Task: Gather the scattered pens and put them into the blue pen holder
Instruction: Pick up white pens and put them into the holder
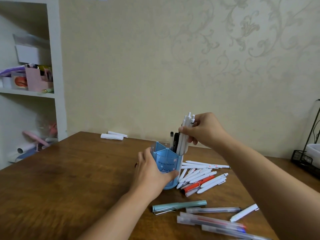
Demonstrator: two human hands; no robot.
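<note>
The blue pen holder (pixel 167 163) stands upright mid-table, with my left hand (pixel 152 172) wrapped around its near left side. My right hand (pixel 203 130) grips a bunch of white pens (pixel 185 134) whose lower ends sit inside the holder's right compartment. Two black pens (pixel 174 141) stand in the holder beside them. A pile of white pens (pixel 199 175) with a red pen (pixel 197 185) lies just right of the holder. Nearer to me lie a mint-green pen (pixel 179 206), several translucent pens (pixel 211 220) and one white pen (pixel 244 213).
The wooden table (pixel 69 179) meets a wallpapered wall. Two white paper rolls (pixel 113 135) lie at the table's far edge. A black wire rack (pixel 306 158) stands at the right edge. White shelves (pixel 29 80) with clutter are on the left.
</note>
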